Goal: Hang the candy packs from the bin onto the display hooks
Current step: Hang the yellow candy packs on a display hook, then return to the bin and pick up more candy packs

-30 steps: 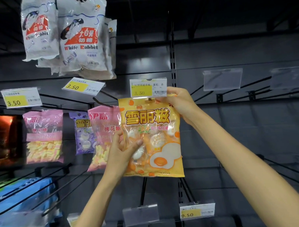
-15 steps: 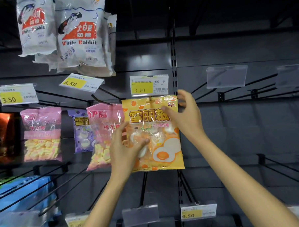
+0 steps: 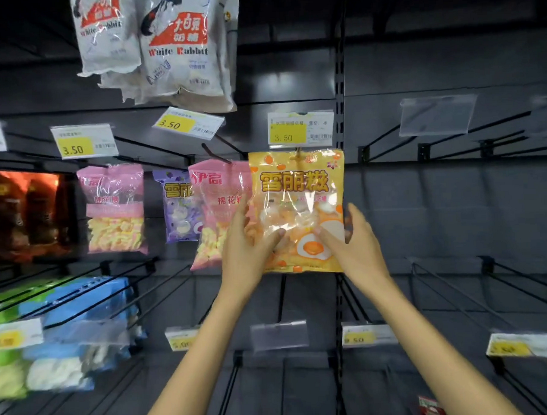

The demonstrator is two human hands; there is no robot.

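Note:
A yellow-orange candy pack [image 3: 298,187] with a fried-egg picture hangs from a display hook [image 3: 299,151] under a 3.50 price tag [image 3: 300,126]. My left hand [image 3: 247,249] holds its lower left edge, thumb on the front. My right hand [image 3: 352,244] rests on its lower right part, fingers spread along the side. The bin is not in view.
Pink packs [image 3: 114,208] [image 3: 217,209] and a purple pack [image 3: 179,208] hang to the left. White Rabbit packs [image 3: 177,48] hang above. Bare hooks [image 3: 444,134] stick out on the right and below. Blue and green packs [image 3: 67,329] hang at lower left.
My right hand came down from the pack's top edge to its lower right side. The pack now hangs from the hook. The view shifted left and lower.

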